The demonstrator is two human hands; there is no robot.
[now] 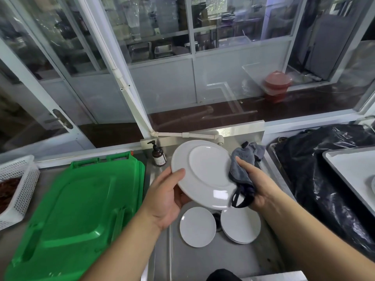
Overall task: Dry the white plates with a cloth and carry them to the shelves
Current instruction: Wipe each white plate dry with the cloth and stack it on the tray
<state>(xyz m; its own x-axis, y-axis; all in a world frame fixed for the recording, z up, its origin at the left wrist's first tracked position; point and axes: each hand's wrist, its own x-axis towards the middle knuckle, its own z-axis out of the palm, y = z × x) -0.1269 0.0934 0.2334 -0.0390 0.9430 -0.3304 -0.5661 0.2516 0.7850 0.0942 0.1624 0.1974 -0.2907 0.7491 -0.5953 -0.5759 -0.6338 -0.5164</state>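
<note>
A person's left hand [165, 196] grips a white plate [204, 173] by its lower-left rim, thumb curled over the edge, holding it tilted above a steel sink [203, 258], underside toward the camera. The right hand [256, 185] clutches a grey cloth [242, 173] bunched against the plate's right rim, fingers wrapped round the fabric. Below, a single plate [197, 226] and a small stack of plates [240, 226] lie in the basin on either side of the drain, waiting to be dried. The hold on one edge looks the likeliest weak point: a wet rim could slip under the cloth's push, dropping the plate onto those beneath and chipping them. A green plastic lid [81, 209] lies to the left.
</note>
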